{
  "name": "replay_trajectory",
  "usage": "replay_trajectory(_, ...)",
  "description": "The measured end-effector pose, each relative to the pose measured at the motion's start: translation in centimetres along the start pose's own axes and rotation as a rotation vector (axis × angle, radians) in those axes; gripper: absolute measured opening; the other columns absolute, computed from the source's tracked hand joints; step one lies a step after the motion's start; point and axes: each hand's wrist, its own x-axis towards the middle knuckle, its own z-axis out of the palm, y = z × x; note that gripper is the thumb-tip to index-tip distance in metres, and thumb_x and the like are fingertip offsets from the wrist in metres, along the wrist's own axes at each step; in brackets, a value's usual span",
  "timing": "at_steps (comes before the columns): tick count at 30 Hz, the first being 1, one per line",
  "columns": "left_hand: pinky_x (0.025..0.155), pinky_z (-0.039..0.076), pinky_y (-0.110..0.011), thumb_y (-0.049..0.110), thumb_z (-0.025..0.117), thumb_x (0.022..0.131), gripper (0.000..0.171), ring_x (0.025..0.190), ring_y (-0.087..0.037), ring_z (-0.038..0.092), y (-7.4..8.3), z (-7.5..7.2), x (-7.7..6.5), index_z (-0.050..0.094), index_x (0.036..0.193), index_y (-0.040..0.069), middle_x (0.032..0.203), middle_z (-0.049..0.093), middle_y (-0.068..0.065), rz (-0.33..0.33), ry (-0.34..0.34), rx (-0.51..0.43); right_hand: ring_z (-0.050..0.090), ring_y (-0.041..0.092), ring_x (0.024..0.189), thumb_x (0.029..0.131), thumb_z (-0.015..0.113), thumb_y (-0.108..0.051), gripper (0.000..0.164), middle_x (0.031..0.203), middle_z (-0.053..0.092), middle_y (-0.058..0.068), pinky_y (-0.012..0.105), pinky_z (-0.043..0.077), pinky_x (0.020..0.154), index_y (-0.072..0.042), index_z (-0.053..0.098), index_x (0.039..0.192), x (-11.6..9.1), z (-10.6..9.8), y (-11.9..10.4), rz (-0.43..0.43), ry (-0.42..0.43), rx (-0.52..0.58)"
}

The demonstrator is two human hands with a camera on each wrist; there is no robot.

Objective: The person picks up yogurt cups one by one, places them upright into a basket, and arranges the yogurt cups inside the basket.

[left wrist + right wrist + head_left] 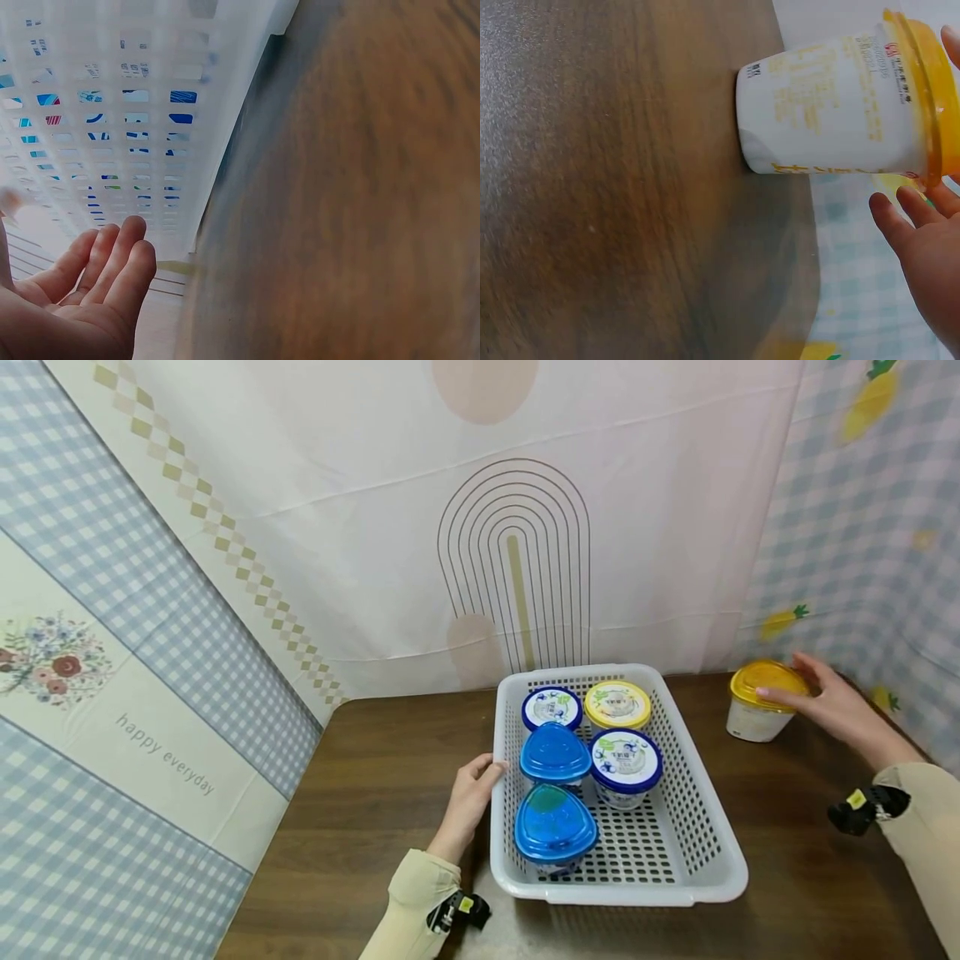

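A white cup with a yellow lid (765, 702) stands upright on the table at the right. My right hand (832, 697) holds it at the lid, thumb on the near side and fingers behind; in the right wrist view the lower fingers (900, 221) are spread apart from the wall. A white perforated basket (697, 852) stands in the middle with several lidded cups inside, among them a yellow-rimmed cup (617, 703) and a blue-lidded cup (555, 822). My left hand (471, 793) rests against its left rim, fingers fairly straight along the outside.
The dark wooden table (390, 777) reaches back to a patterned cloth (375, 527) hung behind it. A checked cloth (847, 552) hangs close behind the yellow-lidded cup. Inside the basket, the holed floor (637, 852) shows at the near right.
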Motion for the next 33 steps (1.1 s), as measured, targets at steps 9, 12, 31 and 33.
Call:
replay_trajectory(9, 0.079, 0.059, -0.038, 0.020, 0.059, 0.098, 0.034, 0.083, -0.020, 0.069, -0.3, 0.1, 0.1, 0.066, 0.121, -0.003, 0.108, 0.071, -0.018, 0.002, 0.003, -0.018, 0.007, 0.061, 0.141, 0.097, 0.058, -0.056, 0.107, 0.160, -0.013, 0.034, 0.077, 0.014, 0.107, -0.009, -0.016, 0.158, 0.2, 0.8, 0.9, 0.034, -0.006, -0.012)
replay_trajectory(12, 0.078, 0.059, -0.036, 0.022, 0.060, 0.096, 0.035, 0.082, -0.019, 0.069, -0.3, 0.2, 0.0, 0.067, 0.120, -0.003, 0.106, 0.071, -0.018, 0.010, 0.008, -0.023, 0.009, 0.062, 0.140, 0.096, 0.060, -0.056, 0.109, 0.160, -0.011, 0.036, 0.077, 0.014, 0.107, -0.008, -0.015, 0.159, 0.2, 1.1, 0.9, 0.036, 0.012, -0.015)
replay_trajectory(31, 0.080, 0.060, -0.040, 0.017, 0.057, 0.098, 0.033, 0.084, -0.022, 0.069, 0.8, 0.1, -0.6, 0.066, 0.121, -0.005, 0.109, 0.070, -0.021, 0.003, -0.009, -0.018, 0.011, 0.064, 0.138, 0.093, 0.059, -0.063, 0.114, 0.159, -0.009, 0.038, 0.078, 0.014, 0.105, -0.004, -0.014, 0.158, 0.3, 1.9, 1.4, 0.080, 0.037, 0.015)
replay_trajectory(33, 0.080, 0.059, -0.040, 0.016, 0.056, 0.098, 0.033, 0.085, -0.022, 0.070, 1.8, 0.2, -1.2, 0.065, 0.120, -0.007, 0.109, 0.070, -0.021, 0.007, -0.014, -0.014, 0.010, 0.064, 0.138, 0.093, 0.059, -0.062, 0.114, 0.159, -0.009, 0.038, 0.078, 0.014, 0.105, -0.004, -0.015, 0.158, 0.3, 1.9, 1.4, 0.077, 0.034, 0.018)
